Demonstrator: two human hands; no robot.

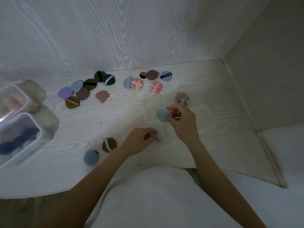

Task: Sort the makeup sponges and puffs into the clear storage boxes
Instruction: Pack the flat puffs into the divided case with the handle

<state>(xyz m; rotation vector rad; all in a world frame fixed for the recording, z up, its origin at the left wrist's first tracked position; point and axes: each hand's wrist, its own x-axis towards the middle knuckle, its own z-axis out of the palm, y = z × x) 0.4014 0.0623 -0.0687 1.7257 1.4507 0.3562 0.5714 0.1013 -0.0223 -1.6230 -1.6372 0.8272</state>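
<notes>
Work surface: a white wood-grain table (115, 122), viewed from above; a wall runs along its far edge.

Right hand (182, 119): raised over the right-centre of the table, fingers curled, pinching a light blue puff (162, 114) at its right rim. A blurred pinkish puff (181, 97) shows just beyond the hand; whether the hand also holds it cannot be told.

Left hand (139, 139): low over the near-centre of the table, fingers curled, pinching a small dark item (158, 138) that is too blurred to identify. A clear flat object, possibly a lid or box, appears to lie under both hands; its outline is faint.

Clear storage boxes: two at the left edge. The far box (24, 96) holds pinkish pieces; the near box (35, 120) holds dark blue and pale teal pieces.

Loose puffs on the table:
- Near the left hand, toward the near edge: an olive puff with a light blue strap (109, 145) and a blue-grey puff (91, 157), just beside each other.
- Along the far edge, left group: a purple puff (65, 92), a light blue one, dark green ones with black straps, a mauve one, an olive one and a separate salmon puff (102, 96).
- Along the far edge, right group: a blue puff, two pink marbled puffs (156, 86), a brown one and a blue puff with a dark label (165, 75).
</notes>
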